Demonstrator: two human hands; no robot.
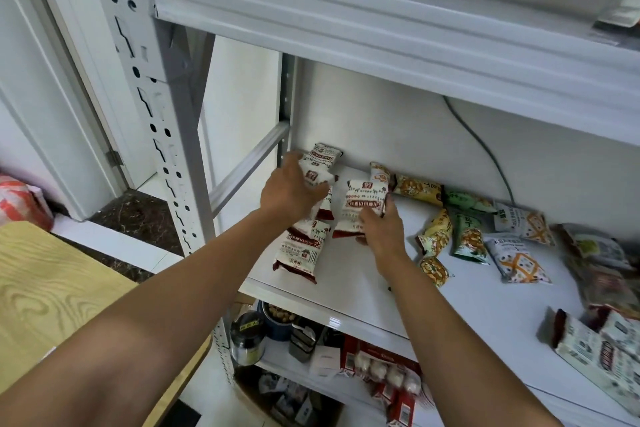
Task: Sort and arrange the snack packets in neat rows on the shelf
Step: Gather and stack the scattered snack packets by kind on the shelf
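Shelf: white metal middle tier. Snack packets lie on it, grouped at the left and loose toward the right.
Red-and-white packets: at the left end, overlapping in a rough column from the front edge toward the rear corner.
Left hand: thumb and fingers curled round the rear packet near the back corner.
Right hand: grips the upright packet, same kind, by its lower end, just beside the column.
Yellow packets, green packets, white-and-orange packets: scattered at angles right of the hands, some touching.
Far-right packets: blurred, kind unreadable.
Step in hand: judged to be gathering the red-and-white kind into one row; the task looks early.
Next move calls for: laying both held packets flat, edges squared with the column, without nudging the yellow packets just behind.
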